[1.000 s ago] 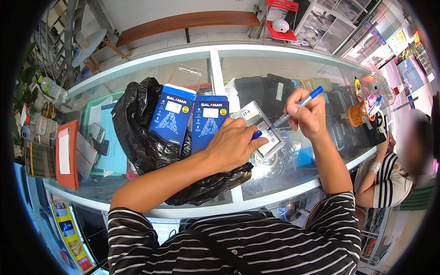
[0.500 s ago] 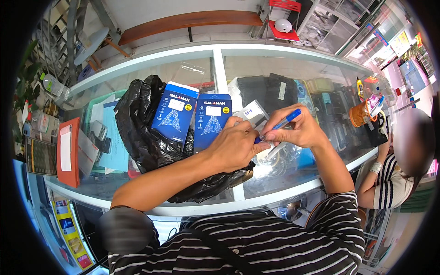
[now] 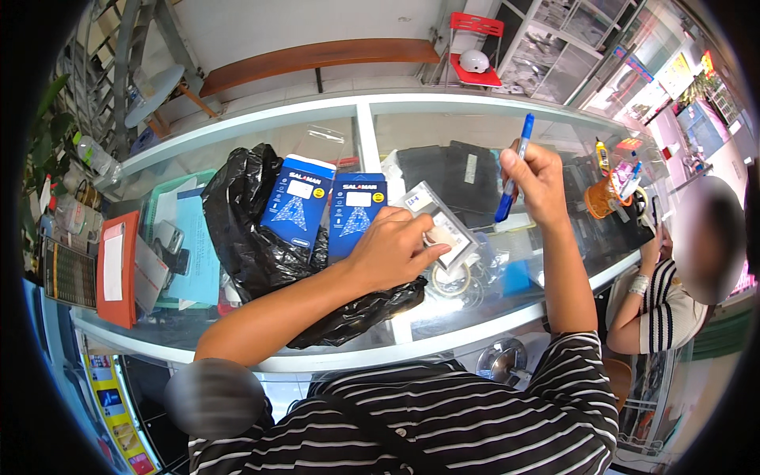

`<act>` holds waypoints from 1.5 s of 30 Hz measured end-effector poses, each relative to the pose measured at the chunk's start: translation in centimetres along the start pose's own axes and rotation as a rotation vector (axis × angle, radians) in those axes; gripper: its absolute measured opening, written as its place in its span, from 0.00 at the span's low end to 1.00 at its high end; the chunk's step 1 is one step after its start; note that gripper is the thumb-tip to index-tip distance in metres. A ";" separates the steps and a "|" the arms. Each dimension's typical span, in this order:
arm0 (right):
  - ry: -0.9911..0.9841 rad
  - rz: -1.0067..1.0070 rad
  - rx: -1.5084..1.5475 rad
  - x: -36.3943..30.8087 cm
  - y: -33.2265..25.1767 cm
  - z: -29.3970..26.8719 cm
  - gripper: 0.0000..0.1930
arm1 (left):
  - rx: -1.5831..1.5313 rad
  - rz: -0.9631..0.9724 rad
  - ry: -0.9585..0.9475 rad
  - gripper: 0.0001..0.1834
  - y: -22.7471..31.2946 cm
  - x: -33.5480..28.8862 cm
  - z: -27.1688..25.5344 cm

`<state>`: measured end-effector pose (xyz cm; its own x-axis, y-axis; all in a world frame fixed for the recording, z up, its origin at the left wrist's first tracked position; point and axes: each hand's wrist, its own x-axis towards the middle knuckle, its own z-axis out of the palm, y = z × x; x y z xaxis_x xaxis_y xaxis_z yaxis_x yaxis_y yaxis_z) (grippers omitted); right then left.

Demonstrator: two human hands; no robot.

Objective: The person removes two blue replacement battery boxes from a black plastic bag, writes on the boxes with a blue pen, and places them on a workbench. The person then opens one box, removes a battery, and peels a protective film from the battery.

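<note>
My left hand rests on the counter with bent fingers and thumb at the near left side of a small clear plastic case, gripping it. The case has a white label with handwriting at its far end and lies tilted on the glass. Raised off the counter to the right, my right hand is closed around a blue-and-clear pen, which stands nearly upright. Two blue boxes, a left one and a right one, lie beyond my left forearm. A black plastic bag is under and beside them.
The glass counter has a white frame. Dark flat pouches lie behind the case; a round tape roll shows in front. An orange pen cup stands at right, near another person's hand. At left are an orange folder and papers.
My right hand has lifted the pen up and to the right, away from the case. The case, half hidden before, now shows more fully under my left hand. The view has shifted slightly.
</note>
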<state>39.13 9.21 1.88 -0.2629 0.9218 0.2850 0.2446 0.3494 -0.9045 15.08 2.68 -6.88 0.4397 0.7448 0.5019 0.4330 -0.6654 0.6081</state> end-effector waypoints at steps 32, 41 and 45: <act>-0.033 -0.115 -0.054 -2.0 -5.0 4.8 0.07 | -0.162 -0.442 0.026 0.27 4.3 0.3 -8.0; -0.189 -0.509 -0.333 1.1 -8.4 13.2 0.22 | 0.144 -0.290 0.187 0.23 2.9 1.8 -11.9; -0.163 -0.440 -0.465 3.6 -7.9 13.5 0.22 | 0.217 -0.336 0.172 0.20 0.9 0.3 -12.4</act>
<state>23.64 7.48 5.75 -0.5592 0.6521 0.5119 0.4504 0.7574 -0.4728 5.87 2.92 1.41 0.1164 0.9069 0.4049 0.6929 -0.3662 0.6211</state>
